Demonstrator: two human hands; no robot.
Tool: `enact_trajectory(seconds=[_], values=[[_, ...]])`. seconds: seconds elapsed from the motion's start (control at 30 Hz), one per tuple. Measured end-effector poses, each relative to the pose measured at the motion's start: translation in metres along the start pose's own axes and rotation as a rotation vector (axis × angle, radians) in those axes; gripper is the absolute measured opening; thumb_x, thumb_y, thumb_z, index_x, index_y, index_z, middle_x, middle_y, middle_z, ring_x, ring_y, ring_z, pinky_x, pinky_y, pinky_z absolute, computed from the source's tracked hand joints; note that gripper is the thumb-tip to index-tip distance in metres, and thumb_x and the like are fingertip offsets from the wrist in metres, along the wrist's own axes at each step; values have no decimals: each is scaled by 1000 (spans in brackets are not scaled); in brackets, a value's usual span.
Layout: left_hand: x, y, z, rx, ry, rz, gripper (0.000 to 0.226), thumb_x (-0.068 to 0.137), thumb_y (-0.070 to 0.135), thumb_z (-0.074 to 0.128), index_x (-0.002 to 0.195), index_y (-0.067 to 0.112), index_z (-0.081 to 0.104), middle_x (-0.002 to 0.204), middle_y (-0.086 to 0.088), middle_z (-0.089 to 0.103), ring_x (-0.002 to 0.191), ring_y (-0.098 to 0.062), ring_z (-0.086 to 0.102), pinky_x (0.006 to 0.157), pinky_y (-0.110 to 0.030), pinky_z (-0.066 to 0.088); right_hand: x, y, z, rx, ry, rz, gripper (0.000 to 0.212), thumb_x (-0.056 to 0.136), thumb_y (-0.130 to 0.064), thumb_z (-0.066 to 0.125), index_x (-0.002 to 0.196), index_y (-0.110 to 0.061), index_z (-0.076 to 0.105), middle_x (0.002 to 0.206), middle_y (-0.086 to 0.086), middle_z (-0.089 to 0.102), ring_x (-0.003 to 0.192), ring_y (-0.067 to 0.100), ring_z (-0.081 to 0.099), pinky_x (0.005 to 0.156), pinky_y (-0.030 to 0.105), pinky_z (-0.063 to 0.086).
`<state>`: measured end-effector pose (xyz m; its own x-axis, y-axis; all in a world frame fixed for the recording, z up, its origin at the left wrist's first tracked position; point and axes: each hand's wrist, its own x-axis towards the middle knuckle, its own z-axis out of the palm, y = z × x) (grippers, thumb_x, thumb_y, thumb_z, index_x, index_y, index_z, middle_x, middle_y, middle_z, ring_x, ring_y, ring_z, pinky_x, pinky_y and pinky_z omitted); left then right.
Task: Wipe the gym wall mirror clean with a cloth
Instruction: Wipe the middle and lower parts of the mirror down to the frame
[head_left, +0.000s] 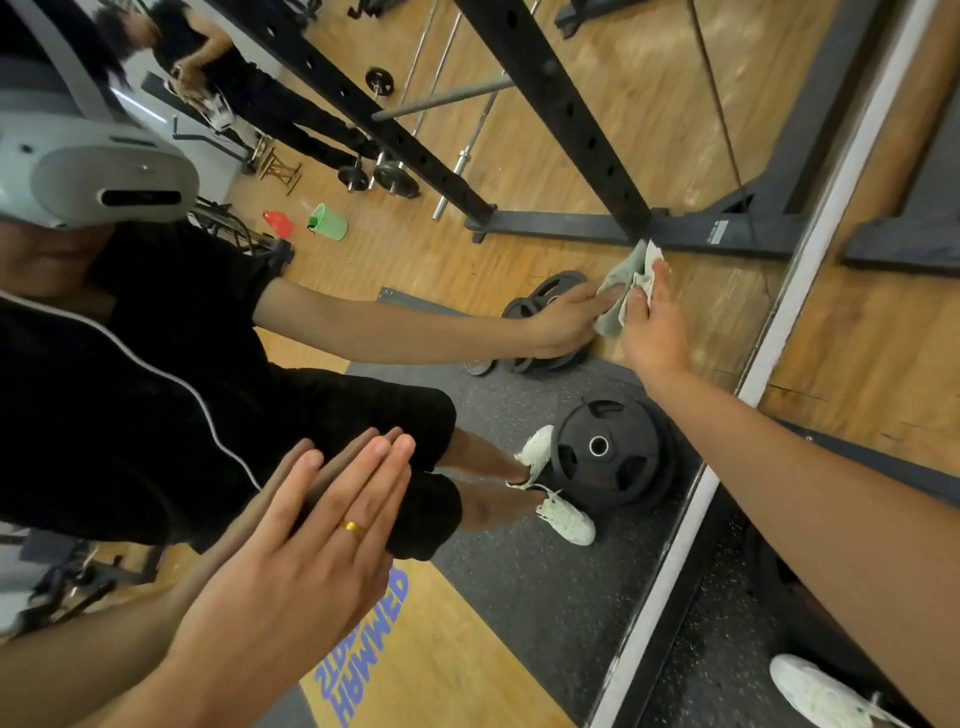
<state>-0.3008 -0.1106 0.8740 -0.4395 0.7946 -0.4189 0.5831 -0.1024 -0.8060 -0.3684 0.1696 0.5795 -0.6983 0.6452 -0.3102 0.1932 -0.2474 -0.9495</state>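
Head view, looking steeply down along the wall mirror (623, 104).

Cloth (643, 278): pale green-white, crumpled, flat against the glass near the white mirror frame (789, 306). Long axis runs on a diagonal, lower-left to upper-right in the picture. Upper tip points toward the reflected base of the black power rack (561, 104).

Right hand (657, 332): arm reaches in from lower right, fingers straight and close together, pressing the cloth onto the glass. Cloth sits under the fingers and thumb, between them and the mirror. It spills out past the fingertips at the top and past the thumb side to the left. Its reflection meets it edge to edge.

Left hand (311, 535): lower left, well apart from the cloth, flat on the glass. Fingers straight and pressed together, holding nothing, gold ring (353, 527) on one finger. Fingertips meet their own reflection.

Reflected in the glass: black weight plate (602, 449) on grey rubber flooring, green bucket (328, 222) on the wood floor.

White shoe (826, 696) at bottom right, outside the frame.
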Motion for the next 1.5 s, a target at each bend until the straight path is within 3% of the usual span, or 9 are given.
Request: enact_trajectory(seconds=[0.23, 0.57, 0.67, 0.77, 0.9, 1.0, 1.17, 1.33, 1.5], values=[[55, 0, -37, -220, 158, -153, 66, 96, 40, 44, 148, 0, 50, 162, -16, 38, 153, -30, 29, 127, -56, 0, -17, -9, 3, 121, 6, 18, 53, 113, -24, 34, 164, -19, 20, 165, 8, 35, 145, 25, 43, 115, 31, 35], [114, -3, -16, -7, 162, -208, 69, 106, 38, 33, 160, -4, 21, 171, -22, 7, 159, -35, 10, 123, -68, -4, 28, -78, 2, 186, 60, -378, 56, 113, -24, 35, 165, -15, 15, 172, 5, 16, 156, 16, 19, 102, -7, 17], [116, -3, -15, 6, 192, -200, 70, 105, 35, 34, 160, -5, 18, 172, -21, 2, 159, -36, 9, 122, -68, -5, 53, -56, -3, 162, 118, -184, 55, 113, -29, 31, 165, -21, 16, 166, 9, 32, 146, 25, 42, 100, 6, 37], [115, -5, -15, 10, 206, -206, 71, 104, 35, 34, 161, -4, 19, 172, -19, 1, 159, -35, 10, 123, -67, -5, 73, -60, -12, 177, 165, 2, 52, 113, -26, 31, 164, -18, 22, 163, 9, 38, 146, 29, 42, 112, 27, 34], [115, -2, -12, -36, 235, -217, 72, 103, 34, 36, 161, -5, 17, 172, -19, 4, 159, -34, 9, 123, -68, -2, 60, -84, -9, 164, 117, -268, 53, 113, -23, 35, 164, -19, 21, 169, 5, 26, 150, 19, 34, 104, 5, 26], [117, -1, -10, -41, 251, -222, 72, 103, 33, 38, 161, -5, 18, 172, -19, 7, 159, -35, 12, 123, -68, -3, 63, -84, -8, 134, 123, -421, 55, 113, -24, 35, 164, -18, 18, 172, 2, 16, 157, 17, 18, 121, 18, 21], [118, -4, -8, -35, 233, -205, 73, 102, 33, 38, 160, -6, 18, 172, -20, 6, 159, -36, 11, 122, -68, -5, 92, -69, -25, 62, 152, -233, 52, 113, -25, 34, 164, -19, 21, 157, 8, 46, 139, 23, 50, 111, 25, 40], [119, -4, -10, -55, 236, -219, 72, 102, 33, 38, 160, -5, 18, 172, -19, 6, 159, -35, 12, 122, -69, -3, 108, -113, -31, 182, 201, 10, 46, 113, -23, 32, 159, -15, 34, 150, 8, 52, 135, 25, 53, 104, 30, 42], [117, -3, -9, -82, 274, -223, 73, 101, 32, 39, 160, -6, 20, 172, -19, 9, 159, -34, 13, 123, -68, -3, 83, -122, -15, 119, 174, -336, 49, 113, -24, 35, 161, -18, 28, 161, 8, 42, 141, 19, 48, 106, 19, 40]])
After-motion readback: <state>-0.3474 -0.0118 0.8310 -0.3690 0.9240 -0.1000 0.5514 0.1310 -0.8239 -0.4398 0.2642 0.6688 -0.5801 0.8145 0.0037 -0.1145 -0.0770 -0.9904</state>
